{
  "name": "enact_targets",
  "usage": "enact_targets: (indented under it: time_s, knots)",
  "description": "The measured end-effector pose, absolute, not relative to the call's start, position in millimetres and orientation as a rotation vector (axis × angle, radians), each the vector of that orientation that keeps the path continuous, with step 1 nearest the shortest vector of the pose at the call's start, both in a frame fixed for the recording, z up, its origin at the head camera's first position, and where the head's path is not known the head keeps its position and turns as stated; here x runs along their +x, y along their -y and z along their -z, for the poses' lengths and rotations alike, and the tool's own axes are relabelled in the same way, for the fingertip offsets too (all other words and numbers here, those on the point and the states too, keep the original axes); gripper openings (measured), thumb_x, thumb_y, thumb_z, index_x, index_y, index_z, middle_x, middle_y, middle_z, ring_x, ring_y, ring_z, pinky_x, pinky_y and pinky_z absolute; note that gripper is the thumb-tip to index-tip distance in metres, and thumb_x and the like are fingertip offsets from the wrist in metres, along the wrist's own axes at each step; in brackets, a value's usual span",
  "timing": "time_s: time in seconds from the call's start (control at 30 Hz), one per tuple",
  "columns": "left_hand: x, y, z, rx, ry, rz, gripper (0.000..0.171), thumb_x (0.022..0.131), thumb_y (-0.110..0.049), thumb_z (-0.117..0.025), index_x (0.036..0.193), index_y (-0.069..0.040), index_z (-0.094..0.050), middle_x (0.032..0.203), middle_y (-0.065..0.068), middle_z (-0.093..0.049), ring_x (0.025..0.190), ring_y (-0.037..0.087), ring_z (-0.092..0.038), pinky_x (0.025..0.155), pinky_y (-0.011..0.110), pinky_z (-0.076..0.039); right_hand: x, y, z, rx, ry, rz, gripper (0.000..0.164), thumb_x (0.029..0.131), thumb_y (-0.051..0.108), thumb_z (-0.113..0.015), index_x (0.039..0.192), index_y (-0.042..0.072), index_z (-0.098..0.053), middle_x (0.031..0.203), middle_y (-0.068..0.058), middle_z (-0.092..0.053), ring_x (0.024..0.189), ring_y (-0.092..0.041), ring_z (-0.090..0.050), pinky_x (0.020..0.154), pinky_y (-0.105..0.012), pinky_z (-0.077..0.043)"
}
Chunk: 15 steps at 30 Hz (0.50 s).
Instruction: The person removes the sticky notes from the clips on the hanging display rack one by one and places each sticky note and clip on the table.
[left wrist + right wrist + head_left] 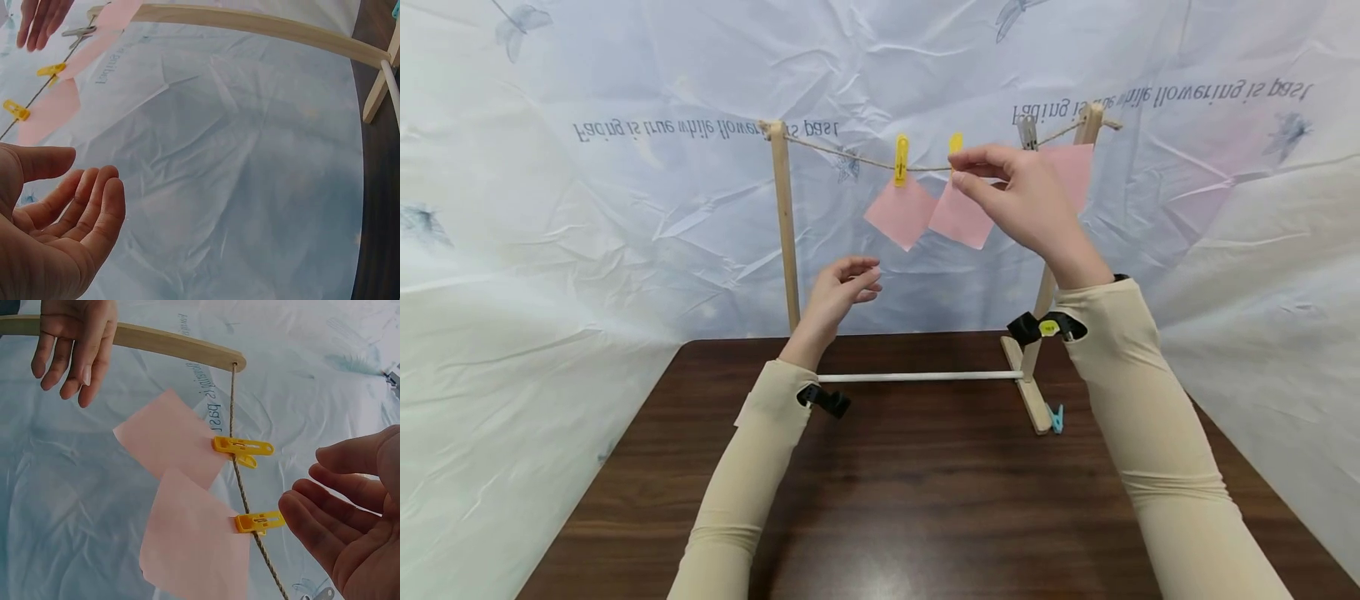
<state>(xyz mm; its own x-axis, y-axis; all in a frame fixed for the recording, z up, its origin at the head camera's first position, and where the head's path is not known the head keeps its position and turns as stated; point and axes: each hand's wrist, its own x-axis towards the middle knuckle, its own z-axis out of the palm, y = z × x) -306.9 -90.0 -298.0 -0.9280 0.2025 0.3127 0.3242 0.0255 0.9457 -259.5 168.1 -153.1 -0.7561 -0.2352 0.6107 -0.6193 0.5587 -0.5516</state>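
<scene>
My right hand is up at the twine, its fingers loosely bent beside a yellow clothespin. Nothing lies between thumb and fingers. That clothespin grips a pink paper square on the line. Left of it another yellow clothespin holds a second pink square. Partly behind the right hand, a third pink square hangs by a grey clothespin. Lower down, my left hand hovers near the left post with relaxed, empty fingers, below the papers.
The twine runs between two wooden posts, joined low down by a white rod. A blue clothespin lies by the right wooden foot on the dark table. A patterned cloth hangs behind.
</scene>
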Motion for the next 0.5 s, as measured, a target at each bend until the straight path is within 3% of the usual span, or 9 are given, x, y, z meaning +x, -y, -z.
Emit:
enact_targets:
  time_s: [0.3, 0.5]
  knots:
    - [-314, 80, 294, -0.563, 2.155, 2.101, 0.045, 0.1, -0.02, -0.066, 0.137, 0.004, -0.056, 0.126, 0.017, -0.061, 0.109, 0.032, -0.065, 0.094, 0.04, -0.055, -266, -158, 133, 0.646, 2.451, -0.997, 0.044, 0.102, 0.036, -0.059, 0.141, 0.016, -0.06, 0.139, 0.0, -0.061, 0.123, -0.015, -0.061, 0.098, -0.036, -0.052]
    - [-316, 74, 290, -0.564, 2.137, 2.122, 0.048, 0.101, -0.019, -0.065, 0.14, 0.004, -0.052, 0.131, 0.022, -0.058, 0.113, 0.032, -0.064, 0.097, 0.041, -0.054, -274, -151, 122, 0.663, 2.493, -0.924, 0.046, 0.103, 0.035, -0.057, 0.145, 0.015, -0.056, 0.145, -0.002, -0.056, 0.131, -0.015, -0.054, 0.106, -0.037, -0.046]
